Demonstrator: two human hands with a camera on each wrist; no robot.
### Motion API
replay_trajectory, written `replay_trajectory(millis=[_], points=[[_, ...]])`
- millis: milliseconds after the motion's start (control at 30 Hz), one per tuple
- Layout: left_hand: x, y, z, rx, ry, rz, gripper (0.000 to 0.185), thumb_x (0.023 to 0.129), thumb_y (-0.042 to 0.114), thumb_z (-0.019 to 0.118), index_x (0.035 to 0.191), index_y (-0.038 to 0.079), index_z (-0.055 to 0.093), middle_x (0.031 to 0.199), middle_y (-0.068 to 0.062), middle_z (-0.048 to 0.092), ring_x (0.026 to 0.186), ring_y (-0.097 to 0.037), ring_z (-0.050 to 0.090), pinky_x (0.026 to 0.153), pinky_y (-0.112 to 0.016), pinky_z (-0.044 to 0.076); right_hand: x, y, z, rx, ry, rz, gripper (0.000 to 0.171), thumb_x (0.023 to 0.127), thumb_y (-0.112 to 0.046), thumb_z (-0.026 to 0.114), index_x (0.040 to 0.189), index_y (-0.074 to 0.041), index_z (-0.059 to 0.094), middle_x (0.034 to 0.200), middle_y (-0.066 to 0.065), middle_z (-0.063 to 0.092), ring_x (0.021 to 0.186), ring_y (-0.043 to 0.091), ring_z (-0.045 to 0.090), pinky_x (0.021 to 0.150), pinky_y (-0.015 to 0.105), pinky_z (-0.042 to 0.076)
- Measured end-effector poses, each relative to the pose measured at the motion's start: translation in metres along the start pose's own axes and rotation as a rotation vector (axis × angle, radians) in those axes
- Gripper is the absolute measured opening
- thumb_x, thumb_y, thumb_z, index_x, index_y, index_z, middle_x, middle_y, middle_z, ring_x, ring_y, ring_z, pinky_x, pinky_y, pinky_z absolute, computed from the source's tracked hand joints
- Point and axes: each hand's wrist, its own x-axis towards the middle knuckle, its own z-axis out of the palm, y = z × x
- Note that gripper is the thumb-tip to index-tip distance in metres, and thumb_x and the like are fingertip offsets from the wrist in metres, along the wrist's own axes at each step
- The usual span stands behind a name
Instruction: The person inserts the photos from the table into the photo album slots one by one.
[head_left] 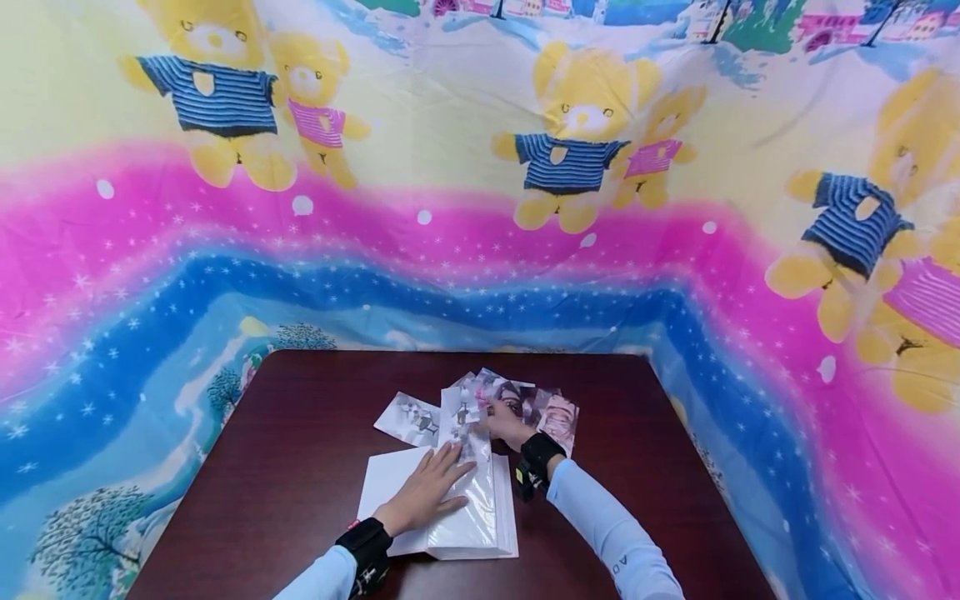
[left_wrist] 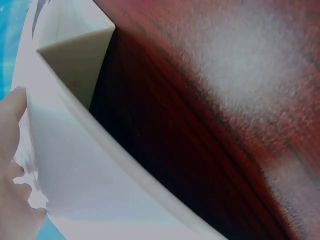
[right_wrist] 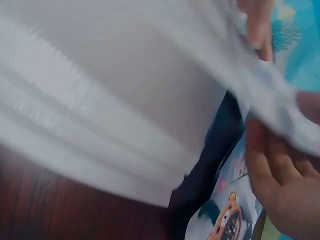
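A: What's the left hand doing?

B: I see it flat, fingers straight, pressing the clear sleeve page of the open white album. Album sits under that hand, long axis running away from me toward the backdrop.

A: Right hand?

B: Just beyond the left, fingers curled, pinching one photo at the sleeve's far edge. Approx 4 more loose photos fanned round it on the table; exact count unclear, they overlap.

Light blue sleeves, black wrist straps.
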Motion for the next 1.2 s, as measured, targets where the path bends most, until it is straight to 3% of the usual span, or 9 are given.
replay_trajectory(millis=[100,300,433,600,633,733,833,1067,1200], points=[[-0.002,0.005,-0.001,0.033,-0.005,-0.002,0.050,0.099,0.038,0.058,0.141,0.011,0.055,0.152,-0.030,0.032,0.141,-0.047,0.028,0.109,-0.064,0.027,0.002,-0.002,-0.003,0.066,0.074,-0.052,0.070,0.095,-0.002,0.060,0.153,0.004,0.021,0.132,0.037,0.044,0.116,0.048,0.051,0.090,0.051,0.049],[-0.012,0.021,-0.005,0.051,-0.030,0.051,0.051,0.099,0.046,0.056,0.140,0.015,0.057,0.153,-0.027,0.032,0.141,-0.046,0.029,0.107,-0.066,0.029,0.006,-0.001,-0.004,-0.116,0.127,-0.222,0.063,0.093,0.008,0.052,0.152,-0.005,0.032,0.109,0.026,0.050,0.085,0.028,0.051,0.067,0.034,0.044],[-0.022,0.032,-0.008,0.031,-0.074,0.095,0.061,0.096,0.056,0.055,0.145,0.021,0.052,0.155,-0.024,0.032,0.141,-0.045,0.029,0.104,-0.069,0.030,0.005,0.003,-0.002,-0.206,0.116,-0.260,0.063,0.091,0.012,0.050,0.151,-0.003,0.034,0.111,0.027,0.049,0.077,0.024,0.045,0.060,0.028,0.037],[-0.028,0.040,-0.012,0.059,-0.072,0.163,0.072,0.087,0.057,0.067,0.147,0.023,0.047,0.154,-0.022,0.035,0.140,-0.043,0.032,0.100,-0.070,0.033,-0.001,0.007,0.002,-0.217,0.053,-0.248,0.061,0.088,0.015,0.051,0.146,0.002,0.040,0.130,0.030,0.049,0.085,0.028,0.048,0.063,0.030,0.036],[-0.029,0.041,-0.012,0.069,-0.069,0.171,0.073,0.085,0.055,0.070,0.147,0.023,0.047,0.154,-0.021,0.036,0.140,-0.043,0.033,0.100,-0.069,0.034,-0.002,0.007,0.002,-0.218,0.038,-0.242,0.058,0.088,0.014,0.052,0.145,0.003,0.042,0.129,0.028,0.051,0.087,0.027,0.049,0.063,0.029,0.037],[-0.031,0.043,-0.012,0.105,-0.056,0.185,0.071,0.084,0.047,0.074,0.146,0.022,0.049,0.152,-0.021,0.039,0.139,-0.041,0.036,0.099,-0.068,0.037,-0.007,0.010,0.004,-0.221,-0.002,-0.214,0.049,0.092,0.009,0.054,0.141,0.006,0.046,0.105,0.026,0.057,0.073,0.020,0.047,0.060,0.028,0.038],[-0.033,0.043,-0.010,0.128,-0.041,0.189,0.065,0.086,0.039,0.075,0.143,0.019,0.051,0.149,-0.020,0.043,0.137,-0.040,0.039,0.099,-0.065,0.038,-0.009,0.016,0.005,-0.222,-0.025,-0.210,0.043,0.094,0.005,0.056,0.136,0.008,0.049,0.092,0.022,0.054,0.064,0.013,0.043,0.057,0.025,0.037],[-0.036,0.041,-0.006,0.118,0.021,0.227,0.058,0.087,0.032,0.076,0.138,0.014,0.056,0.144,-0.023,0.047,0.133,-0.042,0.043,0.103,-0.059,0.038,-0.009,0.024,0.006,-0.206,-0.023,-0.181,0.033,0.093,0.003,0.060,0.126,0.008,0.058,0.088,0.014,0.053,0.066,0.011,0.051,0.053,0.023,0.042],[-0.037,0.040,-0.005,0.111,0.028,0.235,0.057,0.088,0.031,0.075,0.138,0.013,0.056,0.144,-0.024,0.047,0.133,-0.043,0.044,0.103,-0.057,0.039,-0.013,0.023,0.003,-0.184,-0.095,-0.158,0.028,0.096,0.001,0.057,0.123,0.009,0.060,0.086,0.012,0.054,0.070,0.015,0.053,0.056,0.028,0.048]])
